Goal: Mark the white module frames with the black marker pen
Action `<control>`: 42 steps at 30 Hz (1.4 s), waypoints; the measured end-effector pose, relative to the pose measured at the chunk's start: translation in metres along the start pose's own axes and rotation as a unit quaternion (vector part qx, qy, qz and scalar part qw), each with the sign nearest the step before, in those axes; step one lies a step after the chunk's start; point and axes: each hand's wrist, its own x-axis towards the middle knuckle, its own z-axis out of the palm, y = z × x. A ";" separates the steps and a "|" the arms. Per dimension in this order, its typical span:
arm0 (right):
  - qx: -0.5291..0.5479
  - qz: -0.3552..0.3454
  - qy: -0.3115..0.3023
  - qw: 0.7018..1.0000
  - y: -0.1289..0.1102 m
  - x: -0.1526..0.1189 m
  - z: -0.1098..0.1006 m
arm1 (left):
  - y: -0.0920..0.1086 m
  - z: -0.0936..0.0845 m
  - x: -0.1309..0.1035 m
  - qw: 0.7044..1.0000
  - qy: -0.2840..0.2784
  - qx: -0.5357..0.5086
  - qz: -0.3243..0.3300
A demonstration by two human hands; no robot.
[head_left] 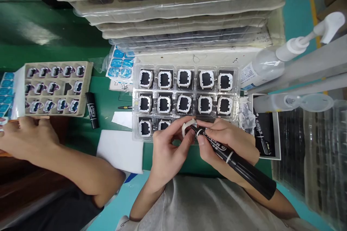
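While my left hand [165, 148] pinches a small white frame [187, 127] between thumb and forefinger, its grip is clamped on that part alone. My right hand [227, 142] is closed round a black marker [238, 166], the grip tight on the barrel near the tip. The marker's tip touches the white frame, which sits between my two hands, just above the near edge of the clear tray [135, 115].

Directly beyond both grips, the clear tray lies on the green desk [108, 104], holding rows of white-framed black parts [184, 78]. Farther beyond, a stack of trays [176, 11] rises. To the right of my right grip lies a boxed marker [264, 133]; beyond it, a pump bottle [271, 61] lies tilted.

To the left of my left grip lie white paper [120, 149], a second black marker [92, 110] and a beige tray [86, 79] of small parts. Another person's arm [67, 166] rests there, its hand [27, 135] touching the near edge of the beige tray.
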 end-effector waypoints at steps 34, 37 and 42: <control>-0.010 0.026 0.008 1.000 -0.002 -0.003 0.002 | 0.001 0.001 0.001 0.998 -0.008 0.052 0.037; -0.008 0.014 -0.006 1.000 0.001 -0.002 0.000 | 0.001 0.001 0.001 0.998 -0.009 0.054 0.036; -0.017 -0.010 0.005 1.000 0.001 -0.002 0.001 | 0.000 0.001 0.001 0.998 -0.007 0.046 0.037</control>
